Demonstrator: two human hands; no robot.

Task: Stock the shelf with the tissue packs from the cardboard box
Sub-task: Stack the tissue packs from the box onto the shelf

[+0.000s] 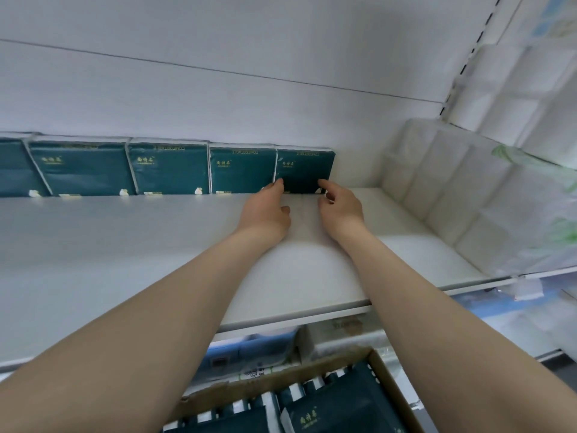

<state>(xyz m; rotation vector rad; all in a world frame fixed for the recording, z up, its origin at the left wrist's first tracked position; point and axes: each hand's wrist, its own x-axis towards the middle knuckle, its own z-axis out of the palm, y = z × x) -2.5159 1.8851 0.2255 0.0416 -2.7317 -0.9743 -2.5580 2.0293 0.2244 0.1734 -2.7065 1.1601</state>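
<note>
The tissue packs [168,170] along the back edge of the white shelf [125,245] are showing dark teal fronts with gold lettering and white seams. The cardboard box [281,379] is showing brown walls. White bundles [452,189] at the shelf's right edge are carrying a pale green leaf print.

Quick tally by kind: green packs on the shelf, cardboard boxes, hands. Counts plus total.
green tissue packs on the shelf: 5 (leftmost cut off by frame)
cardboard box: 1
hands: 2 (left hand, right hand)
total: 8
</note>
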